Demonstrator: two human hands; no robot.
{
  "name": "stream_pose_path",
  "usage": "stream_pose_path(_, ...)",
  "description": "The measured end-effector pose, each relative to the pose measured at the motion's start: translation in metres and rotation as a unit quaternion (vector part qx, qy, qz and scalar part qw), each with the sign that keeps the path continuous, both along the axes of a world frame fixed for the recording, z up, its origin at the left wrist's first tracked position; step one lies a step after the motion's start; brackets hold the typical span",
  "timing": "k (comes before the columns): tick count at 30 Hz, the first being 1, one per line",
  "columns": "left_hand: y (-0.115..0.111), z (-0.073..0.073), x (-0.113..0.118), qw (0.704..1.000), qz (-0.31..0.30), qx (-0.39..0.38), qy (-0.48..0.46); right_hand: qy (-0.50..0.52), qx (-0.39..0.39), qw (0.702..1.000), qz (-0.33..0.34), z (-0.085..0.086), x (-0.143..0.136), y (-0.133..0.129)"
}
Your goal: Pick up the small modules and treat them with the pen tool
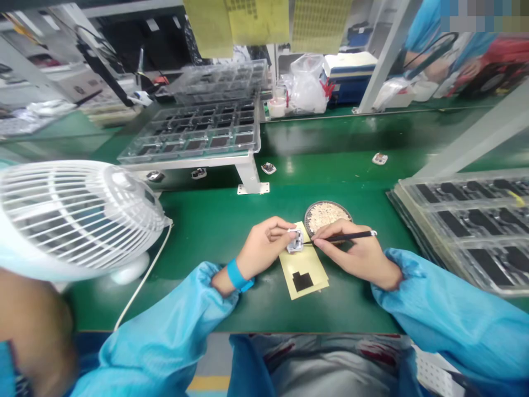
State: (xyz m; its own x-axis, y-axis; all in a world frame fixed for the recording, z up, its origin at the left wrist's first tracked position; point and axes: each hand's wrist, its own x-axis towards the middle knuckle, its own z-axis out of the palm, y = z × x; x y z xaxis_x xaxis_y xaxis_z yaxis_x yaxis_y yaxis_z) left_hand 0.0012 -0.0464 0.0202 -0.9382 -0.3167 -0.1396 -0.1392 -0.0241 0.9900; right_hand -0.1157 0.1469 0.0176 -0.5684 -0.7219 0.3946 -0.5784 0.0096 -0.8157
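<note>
Near the desk's (264,314) front edge, the left hand (264,245) pinched a part (295,242), likely light and stiff, best rim-held; the right hand (357,253) pinched a tool (357,235).

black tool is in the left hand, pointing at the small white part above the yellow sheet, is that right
Not quite: the head view shows the black tool in the right hand, not the left hand. It does point at the small white part above the yellow sheet.
</note>
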Motion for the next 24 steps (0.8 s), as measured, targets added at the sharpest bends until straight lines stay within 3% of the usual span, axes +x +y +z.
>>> stream_pose_path(5, -0.001, 0.005, 0.0, 1.0, 0.007, 0.007, 0.017, -0.051, -0.004, 0.999, 0.014, 0.001, 0.0, -0.002)
stream_pose_path(12, -0.008, 0.006, -0.002, 0.999, 0.019, -0.002, 0.029, -0.151, -0.023, 0.982, 0.109, 0.006, -0.014, -0.003)
stream_pose_path(18, -0.018, -0.004, -0.005, 0.999, 0.016, -0.03, 0.021, -0.178, -0.034, 0.98, 0.087, 0.008, -0.013, -0.009)
stream_pose_path(21, -0.023, -0.006, -0.01, 1.0, 0.008, -0.012, 0.024, -0.247, -0.06, 0.963, 0.086, 0.023, -0.001, 0.002)
stream_pose_path(24, -0.024, -0.003, -0.012, 1.0, -0.008, 0.004, 0.028, -0.192, -0.061, 0.979, 0.039, 0.053, 0.007, 0.031)
